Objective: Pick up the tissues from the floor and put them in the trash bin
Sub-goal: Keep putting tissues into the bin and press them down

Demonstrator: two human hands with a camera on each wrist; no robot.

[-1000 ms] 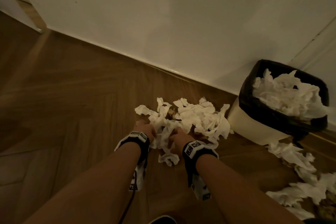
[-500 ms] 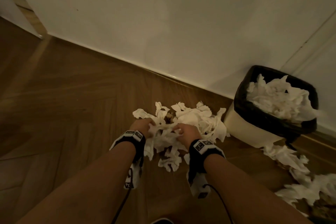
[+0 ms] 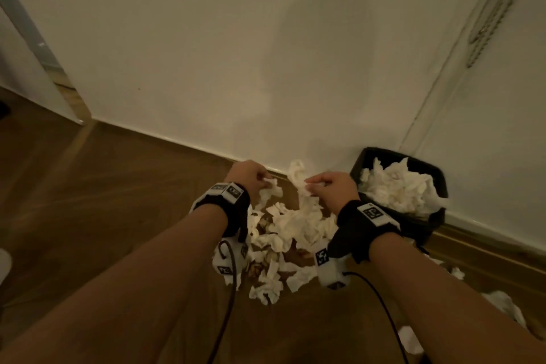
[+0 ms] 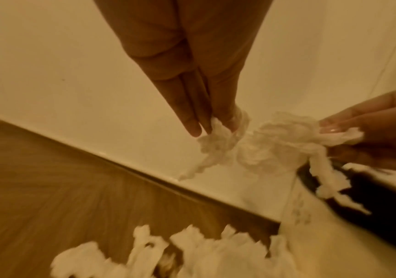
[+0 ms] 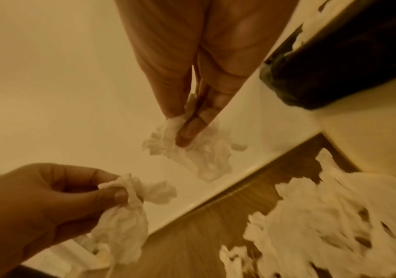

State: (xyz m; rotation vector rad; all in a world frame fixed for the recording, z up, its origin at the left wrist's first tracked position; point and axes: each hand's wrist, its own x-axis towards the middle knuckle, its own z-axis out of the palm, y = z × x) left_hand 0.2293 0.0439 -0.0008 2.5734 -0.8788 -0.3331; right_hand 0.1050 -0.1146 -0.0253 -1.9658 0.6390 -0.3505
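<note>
Both hands are raised above a heap of crumpled white tissues (image 3: 295,224) on the wooden floor. My left hand (image 3: 251,176) pinches a small wad of tissue (image 4: 218,139) that hangs below its fingertips. My right hand (image 3: 331,186) pinches a larger crumpled tissue (image 3: 300,179), which dangles toward the heap; the same tissue (image 5: 199,152) shows in the right wrist view. Just right of the right hand stands the trash bin (image 3: 425,224), lined with a black bag and piled high with tissues (image 3: 399,189).
A white wall (image 3: 206,53) with a skirting board runs right behind the heap and the bin. More tissues (image 3: 502,304) lie on the floor at the right, beside the bin. Open wooden floor (image 3: 88,201) stretches to the left. Cables hang from both wristbands.
Both hands have lifted off the floor heap, each pulling up a tissue, and have moved up and to the right toward the bin. The head view has tilted up toward the wall.
</note>
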